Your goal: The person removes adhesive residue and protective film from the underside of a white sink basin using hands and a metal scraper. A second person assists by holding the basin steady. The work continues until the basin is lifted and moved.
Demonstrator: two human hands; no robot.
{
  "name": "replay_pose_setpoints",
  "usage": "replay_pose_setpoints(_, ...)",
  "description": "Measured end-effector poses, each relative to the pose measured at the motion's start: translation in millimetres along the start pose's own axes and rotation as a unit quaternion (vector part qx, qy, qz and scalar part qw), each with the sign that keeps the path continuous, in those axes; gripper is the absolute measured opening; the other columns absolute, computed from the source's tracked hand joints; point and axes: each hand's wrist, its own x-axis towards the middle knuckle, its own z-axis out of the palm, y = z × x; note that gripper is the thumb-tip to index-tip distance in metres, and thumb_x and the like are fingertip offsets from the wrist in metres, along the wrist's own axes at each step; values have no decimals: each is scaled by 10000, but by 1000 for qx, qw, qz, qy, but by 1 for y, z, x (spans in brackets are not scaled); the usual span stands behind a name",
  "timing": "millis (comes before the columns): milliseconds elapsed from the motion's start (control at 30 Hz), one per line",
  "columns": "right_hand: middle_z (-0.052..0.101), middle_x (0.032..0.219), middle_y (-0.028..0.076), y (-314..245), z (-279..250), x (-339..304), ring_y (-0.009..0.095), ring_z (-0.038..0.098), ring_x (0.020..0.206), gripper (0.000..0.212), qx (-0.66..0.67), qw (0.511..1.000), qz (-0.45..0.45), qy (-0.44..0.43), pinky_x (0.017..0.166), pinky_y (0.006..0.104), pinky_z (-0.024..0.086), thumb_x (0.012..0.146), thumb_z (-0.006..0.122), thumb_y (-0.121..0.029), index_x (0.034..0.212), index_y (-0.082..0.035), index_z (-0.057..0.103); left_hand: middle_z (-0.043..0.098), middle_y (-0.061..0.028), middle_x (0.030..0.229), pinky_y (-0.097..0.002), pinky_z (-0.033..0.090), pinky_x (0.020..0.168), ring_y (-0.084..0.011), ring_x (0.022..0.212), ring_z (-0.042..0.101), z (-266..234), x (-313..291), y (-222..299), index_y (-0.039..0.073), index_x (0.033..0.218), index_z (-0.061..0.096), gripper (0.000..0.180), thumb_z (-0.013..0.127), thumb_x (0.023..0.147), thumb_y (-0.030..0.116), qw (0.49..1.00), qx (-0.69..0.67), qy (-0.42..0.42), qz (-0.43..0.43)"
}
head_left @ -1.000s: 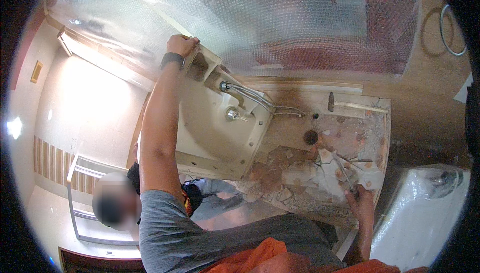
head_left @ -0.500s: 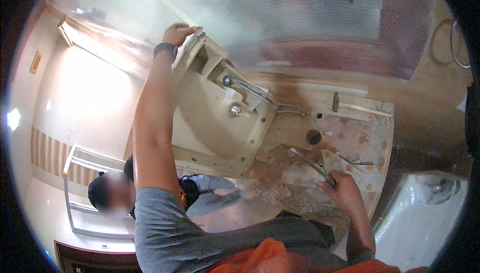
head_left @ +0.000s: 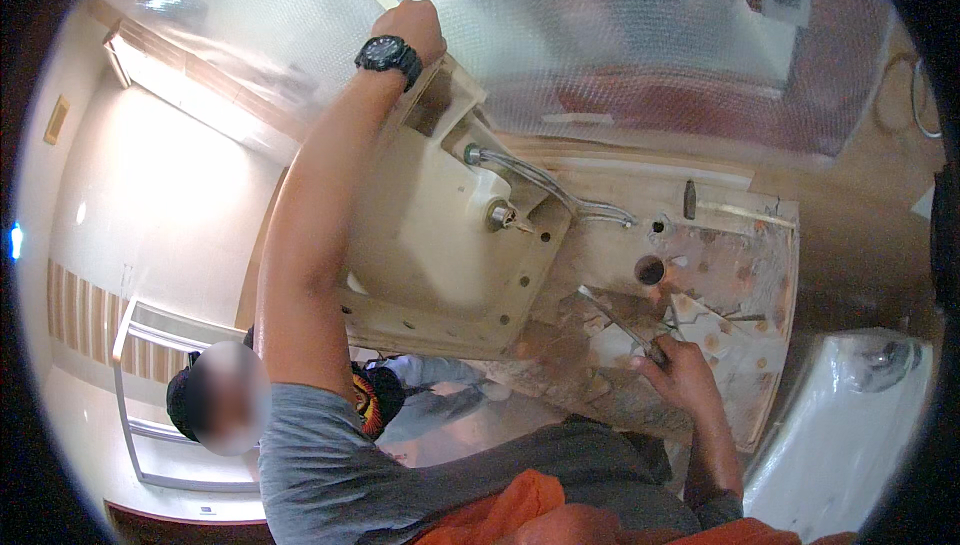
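A beige washbasin (head_left: 425,235) stands tipped, its underside toward me, with a metal drain fitting (head_left: 503,215) and braided hoses (head_left: 545,182) hanging from it. My left hand (head_left: 412,27), with a black watch at the wrist, is closed over the basin's far upper edge; its fingertips are hidden. In my right hand (head_left: 682,377) is a slim metal pry bar (head_left: 612,315), its flat pale end pointing away to the left. The bar is over a worn base panel (head_left: 610,245) with a round drain hole (head_left: 650,269) and broken, peeling pieces (head_left: 700,330).
A hammer (head_left: 690,200) lies along the panel's far edge. Clear bubble sheeting (head_left: 620,40) covers the far side. A white fixture wrapped in plastic (head_left: 850,415) stands at the right. Another person (head_left: 385,395) is at the lower left, beside a pale metal frame (head_left: 130,395).
My left hand has moved slightly right and farther away along the basin edge. The basin and panel appear shifted a little rightward in view. My right hand still holds the pry bar.
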Motion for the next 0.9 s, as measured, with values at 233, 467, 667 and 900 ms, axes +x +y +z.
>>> replay_pose_setpoints(233,636,655,215,19,15,-33,408,658,620,473,30,994,81,67,620,481,510,902,767,-443,912,12,637,743,-266,1050,-487,583,920,-416,1010,729,15,11,-20,-2,1026,768,384,723,849,336,998,-32,-3,-46)
replay_pose_setpoints(467,641,652,213,40,-11,-58,392,666,627,414,38,983,123,128,627,477,510,889,788,-365,956,24,663,760,-224,980,-474,571,882,-376,937,737,-7,12,-79,94,1011,814,358,699,853,394,986,-165,4,-21)
replay_pose_setpoints(667,660,752,260,78,-40,-65,444,653,715,403,-5,978,137,158,694,504,518,896,781,-332,1006,33,652,689,-200,746,-472,527,695,-312,690,689,-4,-99,72,-6,889,742,321,688,903,311,922,-282,-152,218)
replay_pose_setpoints(900,670,810,283,105,-65,-77,483,656,770,425,-29,977,139,161,719,527,510,908,767,-362,975,39,642,735,-181,1009,-504,562,843,-397,924,703,18,-111,95,84,1060,766,288,666,928,319,962,-179,-64,196)
